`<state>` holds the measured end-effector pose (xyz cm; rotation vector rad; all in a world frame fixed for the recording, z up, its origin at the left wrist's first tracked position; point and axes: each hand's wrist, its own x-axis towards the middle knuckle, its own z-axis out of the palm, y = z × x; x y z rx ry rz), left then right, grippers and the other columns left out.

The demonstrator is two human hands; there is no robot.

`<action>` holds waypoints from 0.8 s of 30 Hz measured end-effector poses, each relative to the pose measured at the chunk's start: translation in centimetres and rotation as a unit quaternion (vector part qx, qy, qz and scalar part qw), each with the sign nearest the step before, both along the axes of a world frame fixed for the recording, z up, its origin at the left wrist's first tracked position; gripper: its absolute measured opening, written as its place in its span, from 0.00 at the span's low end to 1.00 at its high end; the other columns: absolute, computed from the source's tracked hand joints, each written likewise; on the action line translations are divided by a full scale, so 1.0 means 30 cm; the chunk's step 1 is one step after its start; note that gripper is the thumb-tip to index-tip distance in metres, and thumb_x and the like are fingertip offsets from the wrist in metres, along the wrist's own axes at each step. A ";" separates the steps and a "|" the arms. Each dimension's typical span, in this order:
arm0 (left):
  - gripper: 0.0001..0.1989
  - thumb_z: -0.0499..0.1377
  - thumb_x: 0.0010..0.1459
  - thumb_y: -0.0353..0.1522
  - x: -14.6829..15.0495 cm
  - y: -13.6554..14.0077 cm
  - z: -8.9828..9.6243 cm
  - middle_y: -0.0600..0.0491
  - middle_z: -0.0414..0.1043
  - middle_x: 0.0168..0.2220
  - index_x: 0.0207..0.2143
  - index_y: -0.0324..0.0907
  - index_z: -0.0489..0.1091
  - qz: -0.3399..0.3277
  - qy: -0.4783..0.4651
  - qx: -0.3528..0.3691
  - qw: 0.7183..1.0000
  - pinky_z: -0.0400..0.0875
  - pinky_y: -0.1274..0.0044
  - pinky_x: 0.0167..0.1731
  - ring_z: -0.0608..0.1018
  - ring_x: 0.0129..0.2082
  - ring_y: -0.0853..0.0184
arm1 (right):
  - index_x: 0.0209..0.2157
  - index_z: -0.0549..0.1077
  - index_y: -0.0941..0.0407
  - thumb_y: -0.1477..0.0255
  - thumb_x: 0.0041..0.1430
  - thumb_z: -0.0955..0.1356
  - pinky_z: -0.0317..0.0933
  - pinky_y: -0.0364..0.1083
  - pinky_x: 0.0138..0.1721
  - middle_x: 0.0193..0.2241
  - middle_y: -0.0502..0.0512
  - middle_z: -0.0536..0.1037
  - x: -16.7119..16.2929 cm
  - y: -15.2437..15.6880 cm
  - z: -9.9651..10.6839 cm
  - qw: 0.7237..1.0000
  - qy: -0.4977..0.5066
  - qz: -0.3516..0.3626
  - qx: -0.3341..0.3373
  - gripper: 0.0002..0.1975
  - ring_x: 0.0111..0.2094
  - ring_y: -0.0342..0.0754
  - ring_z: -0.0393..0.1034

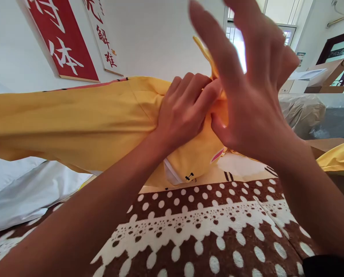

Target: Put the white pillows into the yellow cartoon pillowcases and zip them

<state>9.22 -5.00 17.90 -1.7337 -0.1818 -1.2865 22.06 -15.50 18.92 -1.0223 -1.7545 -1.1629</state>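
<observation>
A long piece of yellow fabric (102, 119) spans the view from the left edge to the middle, bunched at its right end. My left hand (186, 105) is closed around that bunched end. Below the grip the cloth hangs in folds, showing a white patch and small black and pink printed marks. A narrow yellow tip sticks up above my left hand. My right hand (252, 84) is raised just right of the grip, fingers spread apart and partly blurred. Its thumb lies in front of the yellow cloth; whether it touches cannot be told.
A brown and white dotted covering (189, 227) spreads below my arms. White bedding (39, 188) lies at the left. More yellow cloth (339, 156), plastic-wrapped items (303, 111) and a cardboard box (330, 77) are at the right. Red and white banners (68, 38) hang on the wall.
</observation>
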 end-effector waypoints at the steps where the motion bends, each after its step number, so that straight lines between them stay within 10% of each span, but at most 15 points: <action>1: 0.09 0.42 0.63 0.29 0.000 0.002 -0.006 0.51 0.64 0.37 0.44 0.47 0.54 -0.003 0.013 -0.002 1.000 0.64 0.68 0.33 0.72 0.37 0.61 | 0.60 0.54 0.46 0.80 0.57 0.57 0.47 0.57 0.56 0.59 0.52 0.60 -0.007 -0.008 0.011 0.999 -0.039 -0.019 -0.014 0.31 0.63 0.54 0.47; 8: 0.11 0.41 0.61 0.28 -0.038 -0.026 0.001 0.49 0.63 0.40 0.46 0.47 0.54 -0.074 0.026 -0.025 0.997 0.68 0.67 0.34 0.72 0.42 0.60 | 0.44 0.67 0.56 0.80 0.56 0.57 0.54 0.55 0.43 0.31 0.56 0.74 -0.001 0.084 0.073 0.976 -0.141 -0.120 -0.111 0.16 0.35 0.53 0.66; 13: 0.25 0.46 0.58 0.27 -0.143 -0.127 0.019 0.48 0.64 0.50 0.57 0.48 0.48 0.084 0.150 -0.004 0.985 0.62 0.60 0.45 0.69 0.51 0.56 | 0.27 0.69 0.57 0.83 0.56 0.57 0.51 0.55 0.46 0.30 0.58 0.72 0.030 0.165 0.077 0.972 -0.127 -0.161 -0.119 0.13 0.39 0.54 0.64; 17: 0.34 0.47 0.56 0.48 -0.324 -0.178 0.060 0.41 0.58 0.58 0.62 0.44 0.48 0.192 0.089 -0.118 0.970 0.52 0.56 0.51 0.63 0.58 0.48 | 0.22 0.66 0.56 0.83 0.55 0.58 0.46 0.58 0.50 0.32 0.57 0.71 0.118 0.218 0.091 0.991 -0.047 -0.081 -0.096 0.13 0.41 0.53 0.63; 21: 0.51 0.35 0.39 0.67 -0.504 -0.170 0.139 0.46 0.71 0.39 0.50 0.41 0.66 0.304 0.021 -0.301 0.904 0.60 0.61 0.41 0.72 0.41 0.53 | 0.24 0.66 0.55 0.79 0.55 0.60 0.45 0.59 0.51 0.30 0.54 0.71 0.180 0.261 0.096 0.993 -0.012 -0.026 -0.112 0.09 0.41 0.51 0.63; 24: 0.39 0.38 0.37 0.64 -0.596 -0.152 0.188 0.52 0.69 0.25 0.31 0.45 0.69 0.371 -0.022 -0.373 0.850 0.58 0.70 0.30 0.66 0.25 0.65 | 0.30 0.67 0.56 0.75 0.56 0.62 0.49 0.57 0.47 0.28 0.54 0.72 0.179 0.267 0.092 0.988 -0.025 -0.054 -0.143 0.03 0.39 0.52 0.65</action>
